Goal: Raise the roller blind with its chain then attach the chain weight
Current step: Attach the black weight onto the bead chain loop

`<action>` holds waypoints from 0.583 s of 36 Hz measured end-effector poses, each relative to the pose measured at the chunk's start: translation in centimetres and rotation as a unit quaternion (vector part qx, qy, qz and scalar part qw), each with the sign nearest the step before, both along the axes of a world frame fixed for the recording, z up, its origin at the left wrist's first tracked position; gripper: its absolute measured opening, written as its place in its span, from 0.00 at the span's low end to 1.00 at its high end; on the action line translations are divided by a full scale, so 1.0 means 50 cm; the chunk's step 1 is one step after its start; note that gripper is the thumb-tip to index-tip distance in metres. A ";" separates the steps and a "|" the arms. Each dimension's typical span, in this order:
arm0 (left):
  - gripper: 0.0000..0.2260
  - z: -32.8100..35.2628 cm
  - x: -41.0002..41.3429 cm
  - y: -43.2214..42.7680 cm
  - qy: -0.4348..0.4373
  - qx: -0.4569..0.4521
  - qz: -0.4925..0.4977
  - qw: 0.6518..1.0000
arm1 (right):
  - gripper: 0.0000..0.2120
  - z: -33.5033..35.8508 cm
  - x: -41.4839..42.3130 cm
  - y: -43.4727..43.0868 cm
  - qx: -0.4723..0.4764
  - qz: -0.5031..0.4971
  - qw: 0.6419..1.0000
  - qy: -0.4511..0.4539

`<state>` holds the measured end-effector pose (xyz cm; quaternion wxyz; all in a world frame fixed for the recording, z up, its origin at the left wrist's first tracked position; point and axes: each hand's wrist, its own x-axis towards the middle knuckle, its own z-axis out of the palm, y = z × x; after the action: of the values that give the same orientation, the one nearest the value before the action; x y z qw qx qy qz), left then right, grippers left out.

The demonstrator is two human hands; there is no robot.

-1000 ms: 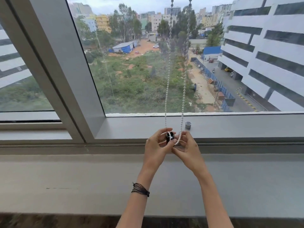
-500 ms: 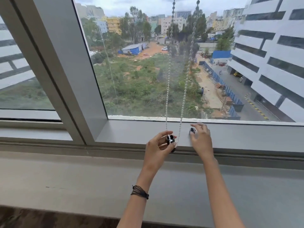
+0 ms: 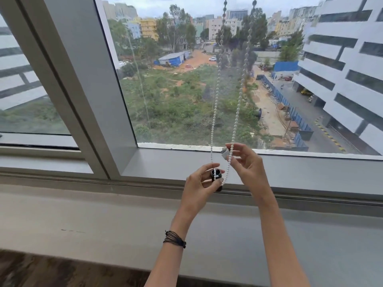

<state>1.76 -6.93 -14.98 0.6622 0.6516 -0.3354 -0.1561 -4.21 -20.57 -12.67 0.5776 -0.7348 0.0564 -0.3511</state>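
One white bead chain (image 3: 214,112) hanging in two strands, its loop in a dark cylindrical weight body (image 3: 216,175) gripped by left hand (image 3: 200,189) fingertips, one small grey cap (image 3: 224,153) pinched above it by right hand (image 3: 247,165) fingertips, beside the right strand

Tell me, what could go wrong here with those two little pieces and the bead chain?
1. The right hand pinches the small cap with its fingertips only; it could slip and drop onto the sill.
2. The chain loop sits loosely in the dark weight held by the left hand; a tug may pull it out before the cap closes it.
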 end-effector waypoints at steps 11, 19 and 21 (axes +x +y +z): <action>0.15 0.003 0.000 0.012 -0.020 0.013 0.016 1.000 | 0.12 0.004 -0.007 0.023 0.056 0.080 0.995 -0.010; 0.15 0.003 -0.002 0.026 -0.035 0.022 0.014 0.999 | 0.08 -0.002 -0.006 0.037 0.075 0.034 0.997 -0.010; 0.15 0.003 -0.001 0.029 -0.034 0.023 0.011 0.999 | 0.05 -0.005 -0.006 0.042 0.076 0.025 0.997 -0.019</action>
<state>1.69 -5.50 -14.83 0.6371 0.6752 -0.3468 -0.1337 -4.51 -18.45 -12.92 0.6414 -0.6834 0.0536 -0.3447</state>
